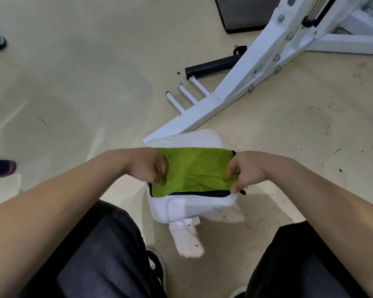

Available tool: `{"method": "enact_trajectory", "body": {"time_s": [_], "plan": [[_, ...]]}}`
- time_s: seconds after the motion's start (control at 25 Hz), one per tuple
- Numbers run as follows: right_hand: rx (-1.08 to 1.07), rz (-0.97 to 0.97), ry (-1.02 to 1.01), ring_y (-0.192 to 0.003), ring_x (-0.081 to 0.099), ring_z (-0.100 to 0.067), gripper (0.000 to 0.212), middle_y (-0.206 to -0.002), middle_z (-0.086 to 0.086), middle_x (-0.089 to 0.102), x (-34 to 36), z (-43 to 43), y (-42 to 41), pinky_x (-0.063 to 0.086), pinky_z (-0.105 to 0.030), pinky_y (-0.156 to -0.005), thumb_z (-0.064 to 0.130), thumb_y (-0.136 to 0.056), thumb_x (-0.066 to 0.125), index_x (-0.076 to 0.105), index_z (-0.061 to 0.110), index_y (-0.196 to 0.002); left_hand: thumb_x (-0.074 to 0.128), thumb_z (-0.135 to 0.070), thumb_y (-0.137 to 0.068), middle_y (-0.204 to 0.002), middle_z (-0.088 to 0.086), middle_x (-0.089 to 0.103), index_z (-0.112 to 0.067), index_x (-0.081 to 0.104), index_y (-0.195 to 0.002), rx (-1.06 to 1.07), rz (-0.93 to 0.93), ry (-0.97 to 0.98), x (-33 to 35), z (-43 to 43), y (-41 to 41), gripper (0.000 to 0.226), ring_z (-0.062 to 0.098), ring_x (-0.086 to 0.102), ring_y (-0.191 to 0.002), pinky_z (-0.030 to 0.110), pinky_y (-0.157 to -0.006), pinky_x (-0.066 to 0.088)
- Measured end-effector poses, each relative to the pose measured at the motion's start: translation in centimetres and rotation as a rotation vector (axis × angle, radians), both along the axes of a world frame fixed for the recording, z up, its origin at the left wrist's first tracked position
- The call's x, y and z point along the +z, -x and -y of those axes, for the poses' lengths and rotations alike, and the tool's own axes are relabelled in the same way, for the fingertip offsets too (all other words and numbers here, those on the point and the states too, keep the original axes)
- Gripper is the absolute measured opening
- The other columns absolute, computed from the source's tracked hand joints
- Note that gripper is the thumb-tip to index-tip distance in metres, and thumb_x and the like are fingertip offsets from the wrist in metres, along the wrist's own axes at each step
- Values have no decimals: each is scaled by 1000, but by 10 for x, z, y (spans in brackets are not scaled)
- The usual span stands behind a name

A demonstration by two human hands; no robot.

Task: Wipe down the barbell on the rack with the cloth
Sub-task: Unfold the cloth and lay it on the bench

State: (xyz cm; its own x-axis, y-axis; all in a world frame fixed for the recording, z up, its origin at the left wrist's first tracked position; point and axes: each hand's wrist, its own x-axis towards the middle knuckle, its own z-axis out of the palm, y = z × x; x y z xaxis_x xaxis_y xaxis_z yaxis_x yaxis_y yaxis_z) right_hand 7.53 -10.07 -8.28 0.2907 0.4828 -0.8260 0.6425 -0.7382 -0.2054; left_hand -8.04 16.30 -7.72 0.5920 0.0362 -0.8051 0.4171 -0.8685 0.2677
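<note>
The left hand and right hand are bare, as are both forearms out to the frame's edges. Black, faintly sheened trousers cover both thighs along the bottom. At bottom centre sits a dark shoe with white trim.

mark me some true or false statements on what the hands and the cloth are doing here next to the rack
1. The left hand and the right hand each grip one end of the green cloth. True.
2. The cloth is wiping the black bar. False: it is held apart from the bar, nearer the person.
3. Three white pegs stick out of the white rack frame. True.
4. The cloth lies crumpled on the floor. False: it is held spread out between the hands, over a white pad.
</note>
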Motion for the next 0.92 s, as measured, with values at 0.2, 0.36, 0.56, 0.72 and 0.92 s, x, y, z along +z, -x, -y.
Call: {"method": "enact_trajectory", "body": {"time_s": [0.2,0.36,0.56,0.72,0.92], "plan": [[-411,375,-346,-103,59,-27,23,-117,-3,59,-34,-5,12,51,-39,-83,42,-92,62,62,24,-106,80,-48,-78,-138,8,43,-25,45,-146,166,248,-339,-41,4,-11,79,32,50,-126,47,-101,52],[-844,97,-489,-115,57,-25,43,-130,-5,57,-65,4,19,46,-34,-91,33,-94,63,54,18,-133,85,-36,-69,-108,4,53,-24,60,-100,424,227,-194,-47,-3,-8,42,28,52,-106,38,-84,52],[-859,226,-649,-86,59,-17,21,-91,7,61,-70,0,9,45,-32,-72,38,-90,70,59,22,-98,76,-10,-86,-88,8,71,-11,65,-89,935,320,257,-17,-11,-6,11,27,69,-79,39,-70,61],[-1000,158,-758,-93,59,-18,38,-106,3,59,-66,-21,13,45,-30,-81,38,-90,72,59,22,-122,76,-19,-91,-102,12,76,-13,67,-103,1129,442,322,7,-13,-15,17,30,75,-85,42,-74,62],[-1120,95,-795,-97,63,-16,25,-103,6,64,-62,-14,6,51,-33,-88,31,-95,65,66,20,-118,78,-17,-91,-79,12,61,-11,54,-106,934,384,429,11,66,-46,29,27,64,-55,32,-49,57]]}}
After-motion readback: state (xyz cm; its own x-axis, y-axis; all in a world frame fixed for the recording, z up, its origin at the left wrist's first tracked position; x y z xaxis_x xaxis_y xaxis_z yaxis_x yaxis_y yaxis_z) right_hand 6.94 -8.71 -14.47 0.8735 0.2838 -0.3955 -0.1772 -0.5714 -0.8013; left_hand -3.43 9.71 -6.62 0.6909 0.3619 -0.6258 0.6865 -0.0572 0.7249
